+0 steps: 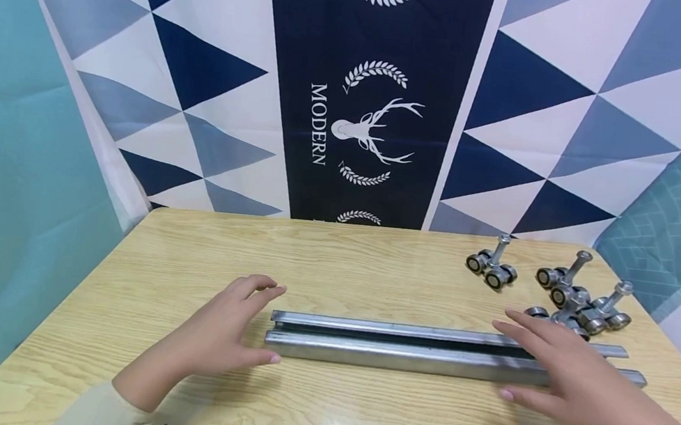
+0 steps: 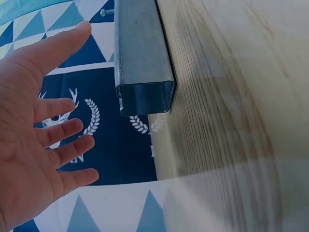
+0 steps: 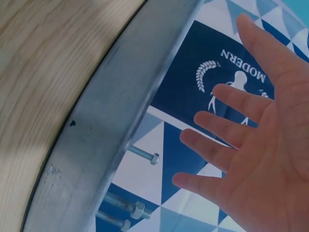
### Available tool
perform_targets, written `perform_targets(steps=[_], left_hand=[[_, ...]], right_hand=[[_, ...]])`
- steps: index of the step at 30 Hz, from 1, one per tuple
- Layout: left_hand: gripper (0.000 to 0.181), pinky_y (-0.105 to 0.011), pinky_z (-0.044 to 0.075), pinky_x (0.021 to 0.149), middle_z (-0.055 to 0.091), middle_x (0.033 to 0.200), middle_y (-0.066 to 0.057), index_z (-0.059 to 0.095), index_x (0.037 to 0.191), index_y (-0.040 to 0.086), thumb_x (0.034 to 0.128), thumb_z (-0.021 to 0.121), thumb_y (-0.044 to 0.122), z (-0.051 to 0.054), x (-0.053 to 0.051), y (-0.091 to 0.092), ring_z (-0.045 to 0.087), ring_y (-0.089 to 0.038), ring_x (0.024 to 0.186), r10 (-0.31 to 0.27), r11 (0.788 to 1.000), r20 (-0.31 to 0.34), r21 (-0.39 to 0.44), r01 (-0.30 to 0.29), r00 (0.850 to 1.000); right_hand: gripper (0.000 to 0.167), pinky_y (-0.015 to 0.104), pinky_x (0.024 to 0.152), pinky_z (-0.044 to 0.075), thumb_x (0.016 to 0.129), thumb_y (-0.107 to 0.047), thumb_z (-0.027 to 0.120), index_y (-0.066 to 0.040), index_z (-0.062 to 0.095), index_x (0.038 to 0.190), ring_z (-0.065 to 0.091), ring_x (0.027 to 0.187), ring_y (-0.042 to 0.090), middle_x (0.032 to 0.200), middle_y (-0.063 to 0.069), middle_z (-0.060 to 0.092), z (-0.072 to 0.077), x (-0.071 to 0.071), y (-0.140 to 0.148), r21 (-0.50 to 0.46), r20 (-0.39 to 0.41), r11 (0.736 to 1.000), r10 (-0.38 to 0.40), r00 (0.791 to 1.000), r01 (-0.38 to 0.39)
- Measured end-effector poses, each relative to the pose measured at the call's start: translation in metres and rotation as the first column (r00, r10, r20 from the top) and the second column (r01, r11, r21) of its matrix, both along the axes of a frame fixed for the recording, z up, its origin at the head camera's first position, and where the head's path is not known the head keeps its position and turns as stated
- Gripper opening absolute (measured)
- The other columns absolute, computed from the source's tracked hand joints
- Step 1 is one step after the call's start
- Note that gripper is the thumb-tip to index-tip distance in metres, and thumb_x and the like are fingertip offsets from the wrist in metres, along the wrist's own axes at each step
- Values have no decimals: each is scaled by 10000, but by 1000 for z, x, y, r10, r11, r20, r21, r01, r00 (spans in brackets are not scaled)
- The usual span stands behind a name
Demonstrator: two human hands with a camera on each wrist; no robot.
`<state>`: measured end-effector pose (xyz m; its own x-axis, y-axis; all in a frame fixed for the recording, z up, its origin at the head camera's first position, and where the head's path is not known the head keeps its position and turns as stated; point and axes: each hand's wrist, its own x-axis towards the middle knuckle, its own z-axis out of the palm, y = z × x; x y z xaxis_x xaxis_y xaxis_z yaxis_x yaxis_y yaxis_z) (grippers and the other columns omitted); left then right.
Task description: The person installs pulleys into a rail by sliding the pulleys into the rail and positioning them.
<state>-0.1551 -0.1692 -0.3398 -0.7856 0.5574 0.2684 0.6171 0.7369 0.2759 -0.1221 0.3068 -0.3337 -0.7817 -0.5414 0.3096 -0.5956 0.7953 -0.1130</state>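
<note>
A slotted metal channel rail (image 1: 399, 357) lies crosswise on the wooden table, its long slot facing up. Around its left end hovers my left hand (image 1: 226, 329), fingers spread and thumb apart, holding nothing. In the left wrist view the rail's hollow square end (image 2: 146, 96) faces the camera, apart from the palm (image 2: 24, 154). My right hand (image 1: 574, 379) hangs over the rail's right part with fingers extended and nothing in them. The right wrist view shows a gap between those fingers (image 3: 212, 145) and the rail's side (image 3: 101, 121).
Several wheeled roller trolleys with upright bolts sit at the table's back right, one roller trolley (image 1: 492, 263) standing apart from the others. One trolley (image 1: 565, 315) is partly behind my right hand. A patterned cloth (image 1: 361, 194) hangs along the table's far edge.
</note>
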Motion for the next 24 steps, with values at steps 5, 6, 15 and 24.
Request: perform_targets(steps=[5, 6, 15, 24], left_hand=[[848, -456, 432, 998, 479, 1370, -97, 504, 1409, 77, 718, 845, 430, 4, -3, 5, 463, -271, 1251, -42, 999, 35, -27, 43, 998], [839, -457, 433, 996, 480, 1371, -103, 506, 1408, 75, 722, 843, 423, 5, -4, 6, 465, -273, 1249, -50, 998, 43, -35, 51, 998], [802, -435, 438, 996, 486, 1380, -110, 521, 1393, 76, 736, 838, 409, 7, -12, 16, 479, -279, 1250, -113, 987, 92, -105, 123, 989], [797, -441, 450, 981, 499, 1383, -111, 517, 1400, 79, 747, 830, 413, 6, -22, 27, 490, -296, 1245, -124, 969, 131, -197, 149, 984]], right_hand=[[791, 599, 829, 423, 674, -452, 853, -135, 566, 1339, 506, 1163, 433, 1380, 184, 506, 3, 0, 4, 22, -12, 1000, -5, 1000, 6], [789, 603, 825, 427, 674, -454, 852, -129, 568, 1335, 506, 1161, 435, 1376, 186, 508, 4, 0, 4, 29, -8, 1000, -12, 1000, 12], [750, 597, 806, 455, 693, -472, 838, -125, 589, 1310, 516, 1152, 430, 1354, 197, 522, 6, 1, 9, 55, 11, 998, -37, 999, 36], [777, 609, 784, 448, 618, -439, 881, -95, 614, 1262, 518, 1116, 449, 1333, 217, 518, 9, -1, 15, 67, -56, 998, -14, 998, 18]])
